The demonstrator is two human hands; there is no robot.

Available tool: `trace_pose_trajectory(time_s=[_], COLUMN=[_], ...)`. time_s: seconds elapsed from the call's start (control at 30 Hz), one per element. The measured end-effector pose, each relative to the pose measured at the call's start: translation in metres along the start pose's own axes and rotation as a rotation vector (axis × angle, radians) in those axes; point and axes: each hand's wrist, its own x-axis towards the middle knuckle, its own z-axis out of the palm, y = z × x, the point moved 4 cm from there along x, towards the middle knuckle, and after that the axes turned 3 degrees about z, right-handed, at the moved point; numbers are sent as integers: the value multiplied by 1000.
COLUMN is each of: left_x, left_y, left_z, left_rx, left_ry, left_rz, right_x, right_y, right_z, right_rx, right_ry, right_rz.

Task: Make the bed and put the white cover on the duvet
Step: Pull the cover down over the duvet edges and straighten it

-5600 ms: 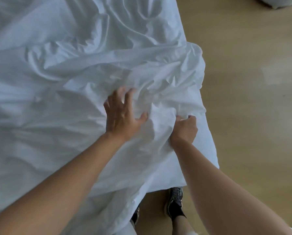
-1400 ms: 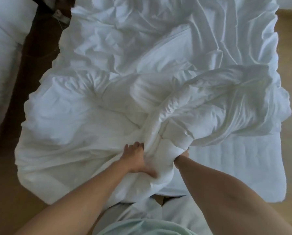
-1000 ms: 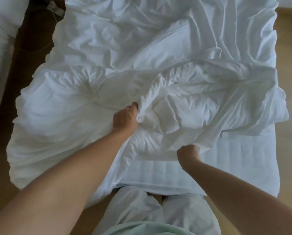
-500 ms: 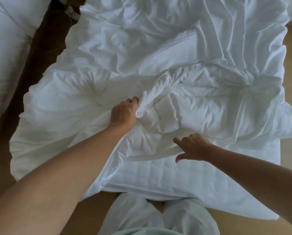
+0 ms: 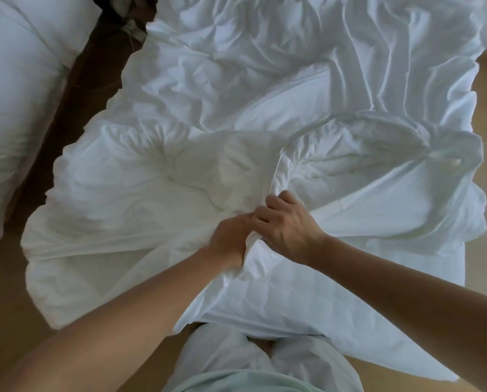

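Both hands meet at the centre of the frame. The left hand (image 5: pixel 231 236) is clenched round a bunch of the white cover (image 5: pixel 378 182), though blur hides how its fingers lie; the right hand (image 5: pixel 289 224) curls its fingers over the cover's raised edge just beside it, probably to find the hem of the opening and pin it against the filling. The duvet (image 5: pixel 129 193) lies puffed and crumpled across the middle of the frame, mostly left of the hands; the quilted mattress (image 5: pixel 293 295) shows bare at lower centre; pillows (image 5: pixel 16 80) sit at upper left, past a dark gap. The cover looks only partly on.
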Motion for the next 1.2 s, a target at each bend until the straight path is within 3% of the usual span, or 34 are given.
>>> trace_pose_trajectory(time_s=[0.07,0.2,0.27,0.4,0.57,0.7,0.8,1.03,1.2], left_x=[-8,-33,-48,-72,-83,-60,-37,-55,-76], left_y=[-4,-20,-30,-33,-28,-25,-29,-60,-73], left_z=[-6,4,32,78,111,86,40,-53,-68], left_rx=[-151,-564,-437,-57,-132,-229,-162,-176,-262], left_ry=[-99,-189,-172,39,246,448,610,946,932], left_rz=[26,27,-27,-315,-588,-631,-471,-372,-492], right_x=[5,5,5,6,-3,8,20,55,59], right_y=[11,19,8,2,-9,-6,4,-20,-49], right_z=[7,39,54,77,78,46,-3,-123,-171], right_rx=[-39,-147,-177,-184,-103,7,31,-14,-95], right_ry=[-123,-666,-805,-849,-954,-835,-613,-86,84], right_rz=[-39,-172,-225,-126,91,472,686,765,744])
